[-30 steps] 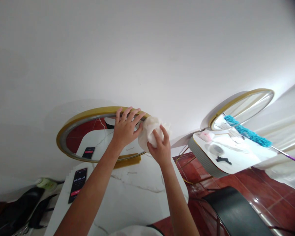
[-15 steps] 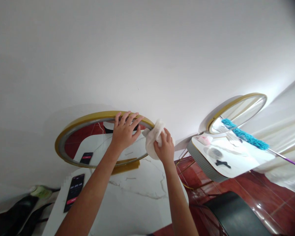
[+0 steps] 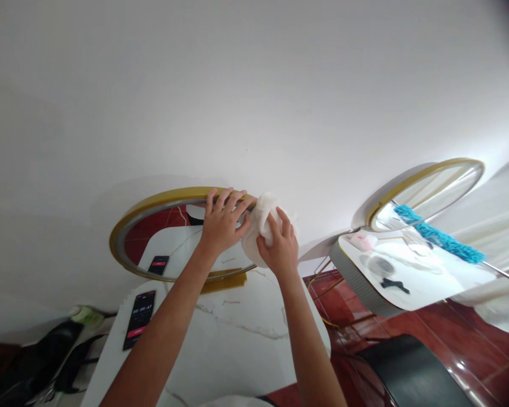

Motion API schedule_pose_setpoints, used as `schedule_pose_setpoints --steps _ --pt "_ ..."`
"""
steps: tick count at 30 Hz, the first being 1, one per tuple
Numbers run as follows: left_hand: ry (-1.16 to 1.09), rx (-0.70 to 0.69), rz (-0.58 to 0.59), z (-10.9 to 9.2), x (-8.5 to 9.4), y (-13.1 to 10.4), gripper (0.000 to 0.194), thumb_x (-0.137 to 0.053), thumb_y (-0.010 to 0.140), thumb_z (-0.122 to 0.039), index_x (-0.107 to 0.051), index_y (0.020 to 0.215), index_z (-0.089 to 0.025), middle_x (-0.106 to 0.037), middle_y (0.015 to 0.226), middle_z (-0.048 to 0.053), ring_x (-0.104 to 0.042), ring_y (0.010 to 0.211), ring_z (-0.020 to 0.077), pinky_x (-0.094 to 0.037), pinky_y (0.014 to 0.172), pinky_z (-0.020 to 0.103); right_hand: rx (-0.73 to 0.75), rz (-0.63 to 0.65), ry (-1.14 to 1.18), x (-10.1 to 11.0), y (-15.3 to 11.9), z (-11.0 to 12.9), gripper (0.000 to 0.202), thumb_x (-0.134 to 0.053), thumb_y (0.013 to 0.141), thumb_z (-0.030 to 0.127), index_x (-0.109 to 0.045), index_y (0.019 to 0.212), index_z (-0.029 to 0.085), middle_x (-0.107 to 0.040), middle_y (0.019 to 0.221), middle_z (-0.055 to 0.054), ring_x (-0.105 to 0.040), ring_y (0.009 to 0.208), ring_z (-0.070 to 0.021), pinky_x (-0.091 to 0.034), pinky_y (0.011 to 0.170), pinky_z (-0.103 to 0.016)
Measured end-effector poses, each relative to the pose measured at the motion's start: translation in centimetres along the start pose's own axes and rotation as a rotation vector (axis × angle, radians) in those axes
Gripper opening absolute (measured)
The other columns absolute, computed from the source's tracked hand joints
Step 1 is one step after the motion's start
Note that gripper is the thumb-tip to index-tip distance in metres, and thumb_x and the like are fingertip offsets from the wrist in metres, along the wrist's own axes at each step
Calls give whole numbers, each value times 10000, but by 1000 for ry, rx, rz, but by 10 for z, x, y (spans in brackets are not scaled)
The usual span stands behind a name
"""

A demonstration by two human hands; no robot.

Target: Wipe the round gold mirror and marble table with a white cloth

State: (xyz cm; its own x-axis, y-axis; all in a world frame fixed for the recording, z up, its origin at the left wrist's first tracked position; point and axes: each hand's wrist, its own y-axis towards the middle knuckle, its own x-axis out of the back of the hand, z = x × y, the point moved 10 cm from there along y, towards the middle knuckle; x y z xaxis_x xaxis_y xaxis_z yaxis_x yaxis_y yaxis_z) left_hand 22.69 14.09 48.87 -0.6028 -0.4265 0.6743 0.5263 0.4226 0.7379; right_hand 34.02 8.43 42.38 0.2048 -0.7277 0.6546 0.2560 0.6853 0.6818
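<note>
An oval mirror with a gold frame stands against the wall on a white marbled table. My left hand rests with spread fingers over the top of the frame, right of its middle. Bunched in my right hand is a white cloth, pressed on the right end of the frame and covering that part of it. The right hand's fingers are bent over the cloth.
A phone showing a timer lies on the table's left side. To the right stand a second table, another gold-framed mirror, a blue fluffy duster and a black chair. Black bags lie at the lower left.
The whole view has shifted, so most things sit further right. My right hand and the cloth have moved a little left along the frame, closer to my left hand, which stays on the rim.
</note>
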Motion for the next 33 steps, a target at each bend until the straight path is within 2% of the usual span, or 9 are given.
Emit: schedule_pose_setpoints --steps 8,10,13,20,23,26,29,33 --pt "-8 4 4 2 1 0 427 -493 857 -262 -515 1280 -318 -541 1314 16 -394 1271 272 -143 1119 534 -121 4 37 -15 -31 -54 605 -528 767 247 -371 1352 265 -357 1401 -94 -490 1149 -282 -527 818 -415" --pt "-14 4 2 2 1 0 424 -492 857 -264 -517 1277 -316 -545 1308 16 -394 1271 270 -147 1119 529 -134 12 52 -17 -36 -61 610 -522 767 244 -363 1355 267 -370 1388 -95 -498 1140 -276 -534 795 -406" --pt "-25 4 0 1 2 0 425 -499 853 -268 -517 1275 -317 -548 1302 13 -389 1273 264 -154 1123 515 -122 12 61 -15 -32 -55 612 -526 765 234 -366 1356 265 -359 1399 -94 -493 1148 -275 -529 819 -408" --pt "-17 9 -14 0 3 0 399 -503 850 -269 -541 1244 -314 -553 1294 15 -403 1252 278 -142 1119 531 -9 -22 47 -1 1 -3 631 -567 742 219 -397 1347 278 -294 1454 -69 -448 1185 -296 -487 912 -438" --pt "-17 5 -14 -1 3 0 394 -500 850 -269 -545 1239 -313 -553 1294 16 -401 1252 277 -146 1117 529 22 -25 20 -2 2 5 617 -577 742 221 -417 1334 290 -272 1464 -60 -438 1188 -300 -465 939 -451" --pt "-18 -1 -8 -1 2 -1 401 -491 855 -266 -538 1251 -315 -545 1306 16 -393 1263 277 -144 1118 532 8 -33 -4 -11 -8 -4 599 -590 742 227 -438 1318 293 -268 1456 -67 -431 1193 -306 -457 943 -455" --pt "-25 -10 -6 -1 1 -1 429 -488 859 -260 -514 1283 -318 -537 1314 17 -386 1272 275 -142 1119 532 -49 -17 -28 -26 -27 -26 578 -600 737 243 -460 1297 285 -289 1423 -94 -437 1183 -318 -473 904 -462" --pt "-49 -12 -6 -2 4 2 464 -502 854 -245 -488 1314 -303 -526 1325 23 -381 1280 269 -122 1128 526 -121 88 -36 -53 -57 -54 592 -601 733 264 -446 1304 258 -294 1404 -118 -466 1147 -298 -493 858 -420"
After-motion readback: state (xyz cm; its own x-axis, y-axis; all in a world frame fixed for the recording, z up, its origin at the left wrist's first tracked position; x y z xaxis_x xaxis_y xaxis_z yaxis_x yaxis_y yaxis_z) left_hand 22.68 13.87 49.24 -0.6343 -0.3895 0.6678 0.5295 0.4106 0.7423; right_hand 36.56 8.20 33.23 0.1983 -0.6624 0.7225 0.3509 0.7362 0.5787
